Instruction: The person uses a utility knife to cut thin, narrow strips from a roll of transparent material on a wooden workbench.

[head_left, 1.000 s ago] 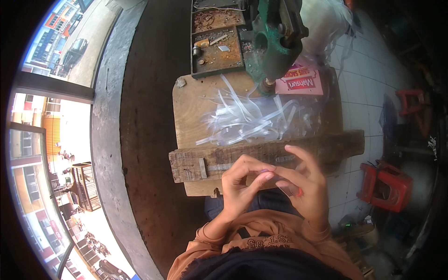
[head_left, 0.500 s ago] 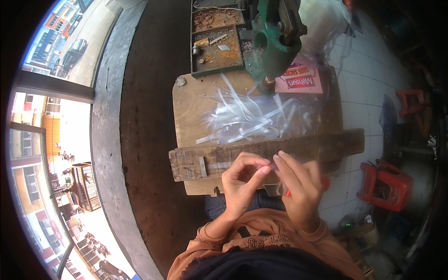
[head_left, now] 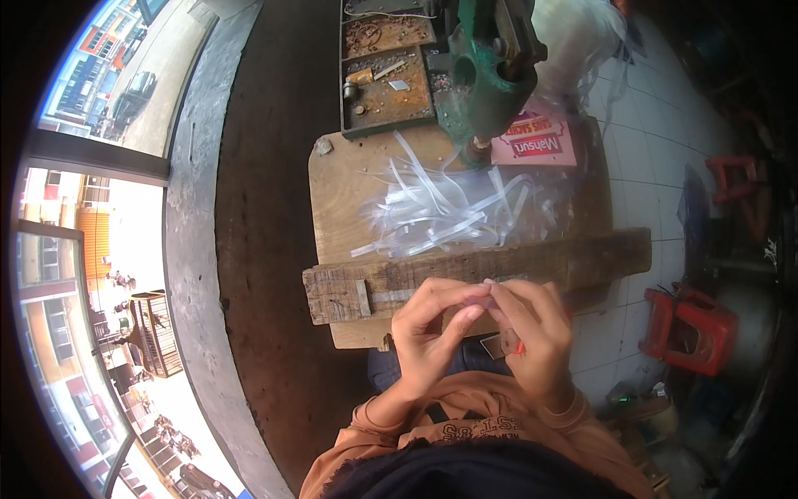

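Note:
My left hand (head_left: 428,333) and my right hand (head_left: 532,333) meet at the fingertips above the near edge of the wooden board. Pinched between them is a small clear plastic piece (head_left: 480,303), mostly hidden by the fingers. A red-orange part (head_left: 520,348) shows under my right hand's fingers; the rest of it is covered, and its kind cannot be made out. Beyond my hands, a loose heap of clear and white plastic strips (head_left: 449,204) lies on the wooden work table (head_left: 332,200). The thick wooden plank (head_left: 465,270) runs across the table between my hands and the heap.
A green metal machine (head_left: 486,91) rises at the table's back, beside a divided metal tray (head_left: 386,91) of small parts. Next to the machine is a pink box (head_left: 540,143). Red plastic stools (head_left: 690,328) stand on the tiled floor at right. A concrete ledge (head_left: 199,208) borders the window side.
My right hand's fingers have curled in closer to my left fingertips. The red part at my right hand's outer side is no longer visible. The strips have not moved.

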The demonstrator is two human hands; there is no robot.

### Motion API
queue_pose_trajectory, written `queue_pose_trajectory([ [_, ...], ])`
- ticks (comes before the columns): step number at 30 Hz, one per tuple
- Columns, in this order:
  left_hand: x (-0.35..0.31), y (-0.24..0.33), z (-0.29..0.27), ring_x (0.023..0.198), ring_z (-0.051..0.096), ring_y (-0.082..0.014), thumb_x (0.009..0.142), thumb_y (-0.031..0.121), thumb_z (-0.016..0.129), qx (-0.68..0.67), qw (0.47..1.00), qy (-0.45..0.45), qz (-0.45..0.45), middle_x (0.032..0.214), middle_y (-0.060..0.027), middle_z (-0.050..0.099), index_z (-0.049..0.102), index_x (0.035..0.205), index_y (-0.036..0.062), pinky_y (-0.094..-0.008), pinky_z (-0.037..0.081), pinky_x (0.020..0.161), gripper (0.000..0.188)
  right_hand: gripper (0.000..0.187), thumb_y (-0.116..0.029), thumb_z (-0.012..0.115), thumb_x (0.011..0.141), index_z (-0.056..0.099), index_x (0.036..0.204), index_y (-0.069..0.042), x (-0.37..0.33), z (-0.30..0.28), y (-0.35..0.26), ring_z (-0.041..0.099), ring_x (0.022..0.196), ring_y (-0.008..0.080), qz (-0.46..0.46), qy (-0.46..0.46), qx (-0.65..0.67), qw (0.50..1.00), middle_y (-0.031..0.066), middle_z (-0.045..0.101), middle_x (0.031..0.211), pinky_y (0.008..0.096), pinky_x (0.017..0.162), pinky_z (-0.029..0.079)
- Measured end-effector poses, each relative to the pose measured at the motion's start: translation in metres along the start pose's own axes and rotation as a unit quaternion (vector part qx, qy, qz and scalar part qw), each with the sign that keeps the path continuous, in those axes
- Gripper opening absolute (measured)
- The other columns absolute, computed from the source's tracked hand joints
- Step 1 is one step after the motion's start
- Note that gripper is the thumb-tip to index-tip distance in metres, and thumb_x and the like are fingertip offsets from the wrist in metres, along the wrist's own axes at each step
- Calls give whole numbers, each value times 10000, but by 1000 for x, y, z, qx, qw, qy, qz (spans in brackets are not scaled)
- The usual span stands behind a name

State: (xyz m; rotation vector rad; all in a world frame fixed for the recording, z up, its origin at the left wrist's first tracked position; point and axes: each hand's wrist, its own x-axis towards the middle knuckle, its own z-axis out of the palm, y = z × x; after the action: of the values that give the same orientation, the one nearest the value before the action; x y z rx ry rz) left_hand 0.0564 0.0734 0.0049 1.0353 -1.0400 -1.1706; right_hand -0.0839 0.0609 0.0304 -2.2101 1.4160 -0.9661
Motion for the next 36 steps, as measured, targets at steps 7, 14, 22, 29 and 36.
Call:
queue_pose_trajectory([
  [7, 1, 0, 1, 835, 593, -151, 808, -54, 626, 57, 998, 33, 8, 907, -110, 633, 675, 990, -19, -240, 468, 735, 192, 402, 23, 702, 673, 635, 1068, -1, -2, 0, 1, 557, 722, 232, 0, -19, 7, 1000, 88, 578, 905, 335, 598, 469],
  [14, 1, 0, -2, 771, 589, -137, 826, -32, 616, 74, 996, 56, 0, 879, -122, 628, 673, 939, -43, -229, 462, 700, 127, 376, -20, 710, 696, 632, 1063, -1, -4, 6, -1, 560, 710, 219, -5, -7, -38, 999, 80, 559, 871, 328, 586, 473],
  [22, 7, 0, -32, 711, 573, -127, 836, -1, 624, -12, 986, 164, -16, 833, -94, 612, 670, 949, -57, -227, 454, 668, 134, 140, -11, 690, 695, 599, 796, -44, -8, -20, 19, 527, 645, 193, 41, -124, 70, 989, 28, 565, 679, 307, 531, 433],
  [29, 8, 3, -58, 729, 553, -75, 880, 32, 577, -96, 966, 239, 22, 873, -67, 613, 637, 973, -71, -180, 464, 664, 152, 68, -89, 653, 773, 631, 773, -24, -5, -129, 76, 481, 653, 228, 168, -251, 31, 953, 72, 609, 689, 318, 589, 383],
  [36, -19, -11, -22, 686, 532, -108, 863, 46, 609, -26, 973, 227, -41, 820, -71, 595, 644, 960, -59, -211, 422, 661, 147, 189, -71, 612, 822, 644, 1000, -18, -28, -68, 78, 607, 857, 270, 177, 43, -312, 932, 121, 645, 932, 372, 727, 480],
])
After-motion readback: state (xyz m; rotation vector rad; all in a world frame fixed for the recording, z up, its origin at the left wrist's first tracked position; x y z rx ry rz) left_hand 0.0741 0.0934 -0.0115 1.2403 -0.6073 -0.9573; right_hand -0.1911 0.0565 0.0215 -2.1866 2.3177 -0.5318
